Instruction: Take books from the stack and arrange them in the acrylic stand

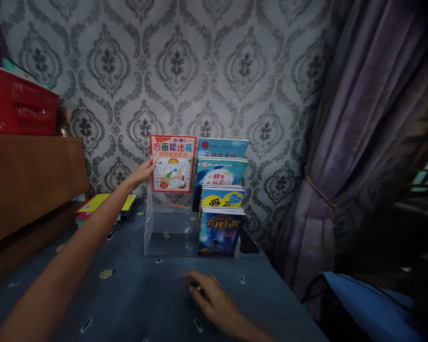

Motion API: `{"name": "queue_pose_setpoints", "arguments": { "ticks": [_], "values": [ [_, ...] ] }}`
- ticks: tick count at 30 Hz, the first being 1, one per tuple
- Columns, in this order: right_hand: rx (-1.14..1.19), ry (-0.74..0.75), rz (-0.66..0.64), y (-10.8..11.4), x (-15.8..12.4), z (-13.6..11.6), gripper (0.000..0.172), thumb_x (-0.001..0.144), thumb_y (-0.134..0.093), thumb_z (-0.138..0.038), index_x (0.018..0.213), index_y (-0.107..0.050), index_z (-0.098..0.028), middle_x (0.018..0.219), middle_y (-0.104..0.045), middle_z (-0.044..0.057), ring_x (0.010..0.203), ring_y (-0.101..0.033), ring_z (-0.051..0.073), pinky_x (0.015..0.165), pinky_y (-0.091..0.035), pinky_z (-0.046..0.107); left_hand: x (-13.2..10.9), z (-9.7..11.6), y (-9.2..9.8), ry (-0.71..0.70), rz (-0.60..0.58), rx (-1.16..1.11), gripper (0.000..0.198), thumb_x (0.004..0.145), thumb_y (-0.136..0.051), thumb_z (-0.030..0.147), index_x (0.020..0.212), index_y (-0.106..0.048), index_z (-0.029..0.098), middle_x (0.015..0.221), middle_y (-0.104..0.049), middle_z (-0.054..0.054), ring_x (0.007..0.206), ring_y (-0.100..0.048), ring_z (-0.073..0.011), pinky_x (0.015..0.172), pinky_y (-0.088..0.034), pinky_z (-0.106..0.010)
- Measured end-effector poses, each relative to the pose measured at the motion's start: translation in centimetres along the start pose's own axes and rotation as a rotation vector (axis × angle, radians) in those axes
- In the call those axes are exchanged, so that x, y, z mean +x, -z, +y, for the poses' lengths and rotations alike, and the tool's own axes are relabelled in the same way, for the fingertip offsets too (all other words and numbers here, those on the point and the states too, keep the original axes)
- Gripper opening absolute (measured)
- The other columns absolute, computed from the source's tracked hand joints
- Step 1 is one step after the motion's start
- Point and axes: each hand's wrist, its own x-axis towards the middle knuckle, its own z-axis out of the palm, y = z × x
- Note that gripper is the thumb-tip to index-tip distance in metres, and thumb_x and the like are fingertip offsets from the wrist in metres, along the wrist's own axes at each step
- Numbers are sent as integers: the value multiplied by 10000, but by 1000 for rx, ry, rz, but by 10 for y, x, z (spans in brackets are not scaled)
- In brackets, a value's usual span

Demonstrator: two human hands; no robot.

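**Left hand on picture book at top tier of clear stand**

Nearest the camera, the right hand (214,297) was laid palm-down on the blue-clothed counter (135,294). Its fingers were loosely spread and nothing was held.

Beyond it, a clear acrylic stand (164,232) was set on the counter. Its right half carried four books in steps, with a dark blue book (219,232) at the front.

The left arm was stretched out to the stand's upper left. There the fingers of the left hand (141,173) were closed on the left edge of a red-bordered picture book (173,164). The book was held upright and face-forward, just beside the topmost blue book. Whether its foot was seated in the tier could not be told.

Handling, as judged: the picture book was taken to be a thin paperback, light and floppy, with a glossy cover that could slip. A pinch at mid-height on the side edge, as seen, was judged adequate. A hold nearer the spine was judged likely to limit bending.

Farther left, a flat stack of books (103,203) was noted on the counter. A red basket (17,104) was noted on a wooden cabinet (32,180). Patterned wallpaper (199,61) and a purple curtain (360,142) were recorded behind.
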Motion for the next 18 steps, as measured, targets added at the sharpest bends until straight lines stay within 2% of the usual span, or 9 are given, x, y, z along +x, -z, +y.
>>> {"name": "queue_pose_setpoints", "arguments": {
  "ticks": [9,12,14,18],
  "values": [
    [2,-74,-2,-4,-5,22,500,960,-410,-420,1335,-663,-207,1199,-739,122,1147,-649,304,1036,-505,455,1,1,-3,69,16,84,372,803,-666,451,1084,-673,207,770,-684,-27,654,-597,-191,472,-398,-236],
    [9,-71,-7,-6,-4,28,485,961,-416,-407,1323,-661,-198,1084,-756,115,1125,-654,302,1023,-509,462,0,2,-3,71,12,99,392,805,-665,465,1099,-675,207,791,-693,-33,666,-608,-193,462,-409,-230],
    [32,-65,-4,-8,-3,34,479,961,-419,-406,1315,-657,-189,1034,-754,116,1095,-665,304,1007,-517,474,0,3,-3,68,12,104,380,809,-660,451,1101,-680,207,795,-692,-31,654,-597,-183,449,-401,-219],
    [150,-69,16,-12,-2,44,451,959,-453,-453,1287,-654,-216,1081,-738,114,1043,-689,289,908,-567,444,-1,3,-4,58,12,103,394,815,-658,433,1126,-686,191,821,-691,-44,660,-587,-182,465,-423,-229]
  ]
}}
